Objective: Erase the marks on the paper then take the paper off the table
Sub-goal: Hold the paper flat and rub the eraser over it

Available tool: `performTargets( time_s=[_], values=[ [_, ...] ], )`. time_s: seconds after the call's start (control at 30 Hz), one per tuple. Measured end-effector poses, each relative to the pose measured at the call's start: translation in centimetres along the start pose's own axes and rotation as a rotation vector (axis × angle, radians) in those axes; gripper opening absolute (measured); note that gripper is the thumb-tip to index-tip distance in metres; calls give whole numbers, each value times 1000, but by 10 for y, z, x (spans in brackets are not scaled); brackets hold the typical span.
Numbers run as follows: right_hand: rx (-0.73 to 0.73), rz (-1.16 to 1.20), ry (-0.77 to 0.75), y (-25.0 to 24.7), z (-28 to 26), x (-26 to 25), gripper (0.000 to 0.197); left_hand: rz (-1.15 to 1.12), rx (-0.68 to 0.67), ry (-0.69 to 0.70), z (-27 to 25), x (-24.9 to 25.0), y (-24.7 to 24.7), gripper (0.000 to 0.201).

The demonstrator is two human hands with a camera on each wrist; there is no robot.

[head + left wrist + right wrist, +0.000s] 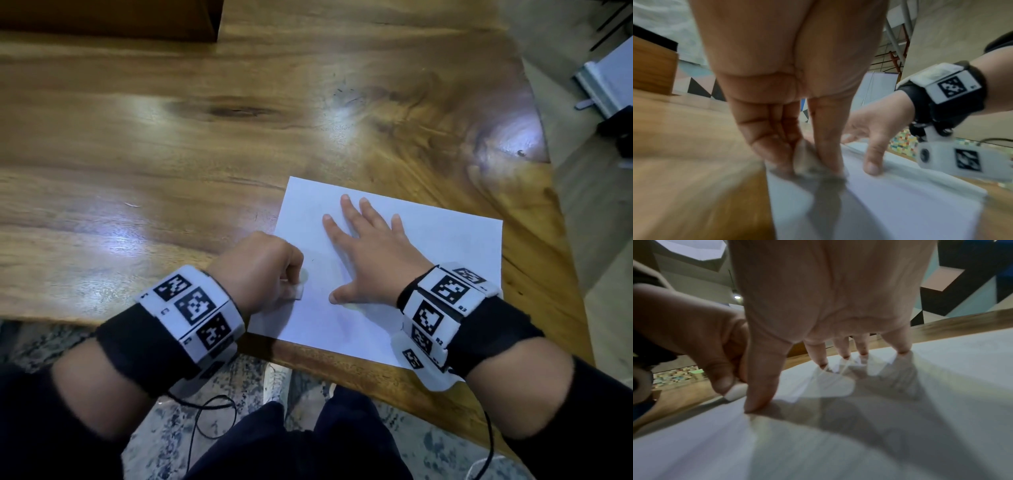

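Nearest the viewer, both forearms wore black sleeves and white wristbands (193,310) printed with black square codes. A white rectangular sheet of paper (445,240) lay flat on the glossy brown wooden table (171,154), at its near right corner, one corner of the sheet reaching the table's near edge. The left hand (260,270) was curled into a loose fist at the sheet's left edge, its thumb and fingers pinching a small white eraser (735,391) pressed down on the paper. A faint dark mark (312,259) showed just beyond the eraser, though it was too small to read. The right hand (373,253) lay flat, fingers (817,353) spread wide, pressing on the middle of the sheet. Farther off, the tabletop stretched away, showing a dark knot in the grain.
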State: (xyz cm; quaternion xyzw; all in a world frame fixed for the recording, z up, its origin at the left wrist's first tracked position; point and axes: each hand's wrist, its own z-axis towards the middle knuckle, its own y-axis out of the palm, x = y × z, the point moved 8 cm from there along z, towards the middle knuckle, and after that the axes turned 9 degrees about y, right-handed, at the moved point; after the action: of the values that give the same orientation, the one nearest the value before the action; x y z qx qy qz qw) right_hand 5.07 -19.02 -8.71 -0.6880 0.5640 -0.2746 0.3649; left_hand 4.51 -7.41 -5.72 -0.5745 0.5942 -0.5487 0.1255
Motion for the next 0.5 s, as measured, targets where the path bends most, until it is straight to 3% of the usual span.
performTargets(
  time_s=[0.13,0.23,0.33,0.43,0.5],
  values=[
    [-9,-28,0,4,-3,-2,130,-99,91,-78,16,-8,-30,14],
    [-10,-46,2,6,-4,-2,133,-97,157,-61,25,-12,-38,12],
    [-10,-33,6,5,-3,-2,133,-90,106,-27,14,-12,-21,8],
    [-8,-34,4,6,-4,-2,133,-61,-42,26,-8,-9,5,10],
    [-7,-31,2,5,-3,-2,133,-68,-35,27,-8,-9,4,8]
  ],
)
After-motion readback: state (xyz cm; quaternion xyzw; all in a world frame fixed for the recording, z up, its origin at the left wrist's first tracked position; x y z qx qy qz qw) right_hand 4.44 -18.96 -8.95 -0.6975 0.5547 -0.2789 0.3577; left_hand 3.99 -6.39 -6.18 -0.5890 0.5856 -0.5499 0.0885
